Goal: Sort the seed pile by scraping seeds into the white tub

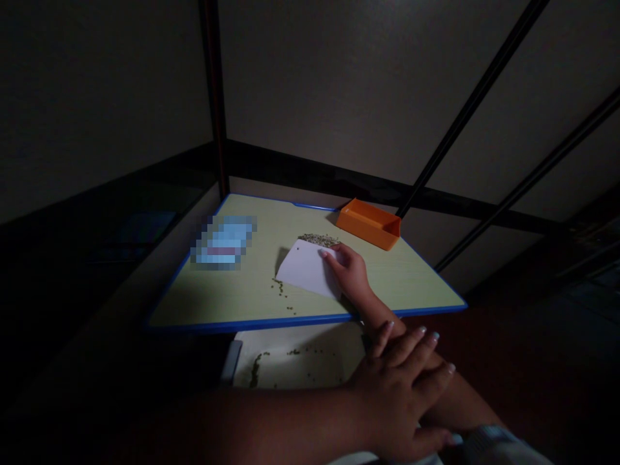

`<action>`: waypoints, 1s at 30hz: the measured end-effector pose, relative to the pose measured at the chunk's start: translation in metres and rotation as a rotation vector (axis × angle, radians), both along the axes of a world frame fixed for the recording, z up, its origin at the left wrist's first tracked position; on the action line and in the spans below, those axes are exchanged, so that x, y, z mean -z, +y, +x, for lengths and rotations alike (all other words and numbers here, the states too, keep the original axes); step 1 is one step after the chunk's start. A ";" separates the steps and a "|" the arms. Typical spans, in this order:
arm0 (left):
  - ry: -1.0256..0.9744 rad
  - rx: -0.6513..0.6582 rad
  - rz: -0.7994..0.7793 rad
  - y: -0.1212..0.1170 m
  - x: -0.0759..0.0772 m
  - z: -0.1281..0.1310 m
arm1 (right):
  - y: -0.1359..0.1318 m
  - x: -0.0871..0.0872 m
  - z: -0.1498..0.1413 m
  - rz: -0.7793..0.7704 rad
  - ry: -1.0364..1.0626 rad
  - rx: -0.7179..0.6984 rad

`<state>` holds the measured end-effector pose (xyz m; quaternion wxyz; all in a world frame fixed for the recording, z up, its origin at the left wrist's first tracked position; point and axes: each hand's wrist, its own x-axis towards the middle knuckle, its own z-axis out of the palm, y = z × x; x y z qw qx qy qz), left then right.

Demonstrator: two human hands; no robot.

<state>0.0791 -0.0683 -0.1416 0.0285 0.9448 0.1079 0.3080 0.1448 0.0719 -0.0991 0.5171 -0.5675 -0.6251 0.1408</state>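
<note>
My right hand (349, 271) is closed on a white card (310, 268), thumb on its near face, and holds it tilted over the table. Just behind the card's far edge lies a heap of small dark seeds or grains (317, 239), partly hidden by the card. Several loose grains (279, 286) are scattered by its left corner. My left hand (397, 394) lies across my right forearm with its fingers spread. Below the table's front edge is a white basin (300, 336) with grains on its bottom, partly covered by my left arm.
The pale table (213, 303) has a blue edge. An orange open box (368, 224) stands at its back right. On the left lies a blurred-out light blue rectangle (226, 242). Panelled walls (339, 77) rise behind the table, and the surroundings are dark.
</note>
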 end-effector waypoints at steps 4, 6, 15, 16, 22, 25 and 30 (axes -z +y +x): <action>-0.022 -0.019 0.045 0.000 -0.002 -0.002 | 0.004 0.000 -0.002 -0.017 -0.036 -0.002; -0.022 -0.027 0.079 0.000 -0.004 -0.003 | 0.007 -0.002 -0.004 -0.031 -0.065 -0.010; -0.036 -0.150 0.267 -0.004 -0.004 -0.005 | 0.019 -0.009 -0.021 -0.040 -0.260 -0.037; -0.042 -0.155 0.279 -0.004 -0.004 -0.005 | 0.020 -0.009 -0.022 -0.040 -0.267 -0.047; -0.010 -0.147 0.252 -0.005 -0.005 -0.006 | 0.023 -0.006 -0.023 -0.059 -0.261 -0.123; 0.008 -0.140 0.256 -0.004 -0.006 -0.007 | 0.024 -0.004 -0.021 -0.067 -0.244 -0.185; -0.003 -0.141 0.281 -0.003 -0.004 -0.007 | 0.022 -0.001 -0.020 -0.074 -0.239 -0.240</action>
